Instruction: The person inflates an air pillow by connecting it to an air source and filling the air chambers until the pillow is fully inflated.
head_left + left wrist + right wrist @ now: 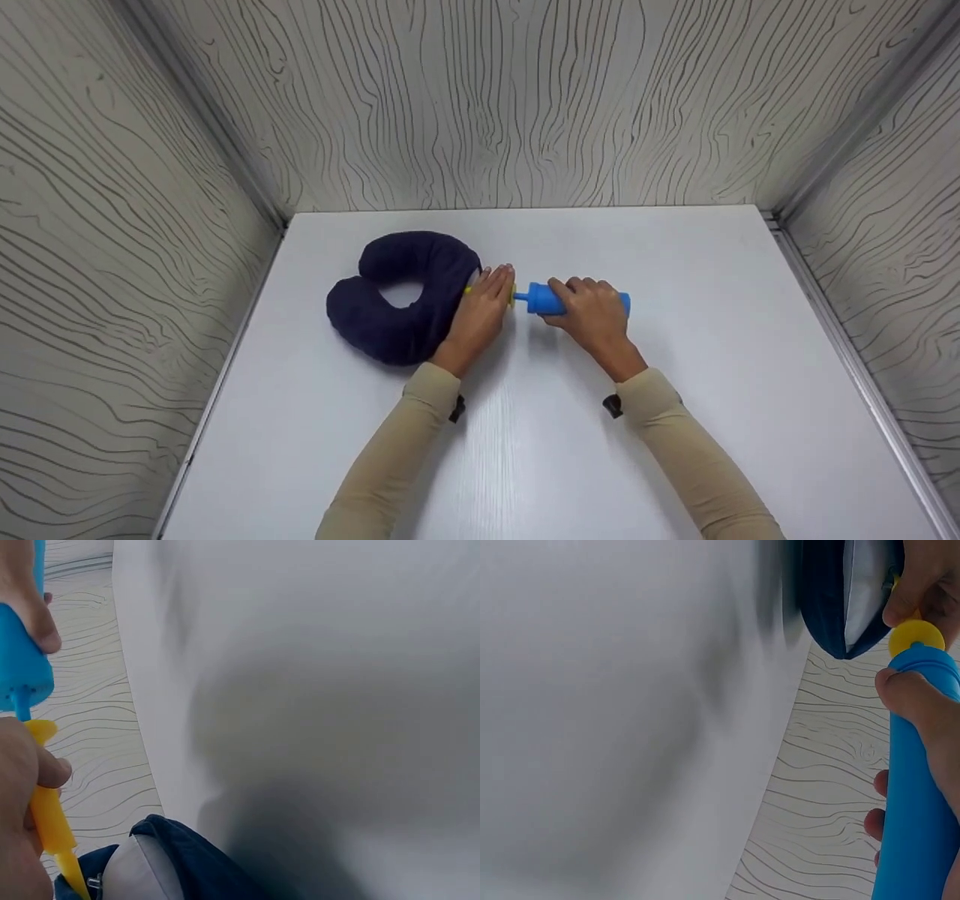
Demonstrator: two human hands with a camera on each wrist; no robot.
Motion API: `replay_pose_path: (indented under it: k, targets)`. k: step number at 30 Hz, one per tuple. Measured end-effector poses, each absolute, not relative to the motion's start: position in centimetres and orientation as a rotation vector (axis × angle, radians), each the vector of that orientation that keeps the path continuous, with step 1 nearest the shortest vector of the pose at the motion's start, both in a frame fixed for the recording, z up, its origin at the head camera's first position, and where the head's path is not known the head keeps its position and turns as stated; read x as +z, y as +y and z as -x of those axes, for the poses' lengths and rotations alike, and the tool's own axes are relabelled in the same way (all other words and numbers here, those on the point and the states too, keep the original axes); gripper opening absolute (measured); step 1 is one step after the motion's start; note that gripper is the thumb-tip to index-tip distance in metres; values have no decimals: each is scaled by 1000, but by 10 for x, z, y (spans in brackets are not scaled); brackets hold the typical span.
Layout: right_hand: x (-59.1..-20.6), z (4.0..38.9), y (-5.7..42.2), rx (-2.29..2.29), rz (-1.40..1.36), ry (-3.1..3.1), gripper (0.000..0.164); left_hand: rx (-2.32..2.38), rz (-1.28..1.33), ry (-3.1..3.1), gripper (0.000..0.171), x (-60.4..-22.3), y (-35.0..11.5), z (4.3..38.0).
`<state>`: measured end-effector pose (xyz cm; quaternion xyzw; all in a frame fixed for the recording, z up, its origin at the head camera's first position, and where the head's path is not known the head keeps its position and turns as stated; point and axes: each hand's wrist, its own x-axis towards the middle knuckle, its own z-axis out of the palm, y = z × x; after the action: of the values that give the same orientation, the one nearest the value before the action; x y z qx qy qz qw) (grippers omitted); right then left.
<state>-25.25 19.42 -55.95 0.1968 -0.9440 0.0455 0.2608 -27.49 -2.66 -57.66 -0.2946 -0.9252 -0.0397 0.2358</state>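
Note:
A navy U-shaped neck pillow [405,337] lies on the left of the table, its opening to the left. Through a gap in its cover shows a white inner part [135,870]. My left hand [480,311] grips the yellow end [51,821] of a hand pump, whose narrow yellow tip reaches into that gap beside a small zipper pull [94,882]. Around the blue barrel [911,802] of the pump my right hand [594,313] is wrapped, thumb near its collar. A short blue rod [521,297] shows between the yellow end and the barrel.
The white table [712,420] has patterned panels on its far, left and right sides. Metal rails [855,345] run along the side edges. Small black devices [613,406] sit at both wrists, by the beige sleeves.

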Motion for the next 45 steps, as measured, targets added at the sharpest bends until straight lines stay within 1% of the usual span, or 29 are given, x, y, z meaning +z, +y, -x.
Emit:
replay_pose_path:
  k: [7, 14, 23, 30, 38, 45]
  targets:
    - [-562, 254, 181, 116, -525, -2567, 63, -87, 831, -2505, 55, -576, -22, 275]
    - [-567, 256, 183, 102, -543, -2553, 64, 0, 848, -2561, 58, -578, -23, 275]
    - [-566, 256, 201, 148, -545, -2537, 64, -25, 882, -2599, 60, -578, -35, 281]
    - [-568, 254, 223, 140, -535, -2522, 64, -26, 891, -2590, 57, -579, -46, 285]
    - [-569, 249, 243, 130, -512, -2523, 64, -19, 876, -2624, 58, -579, -56, 286]
    - [-567, 244, 258, 136, -496, -2534, 64, -95, 862, -2619, 55, -581, -63, 288]
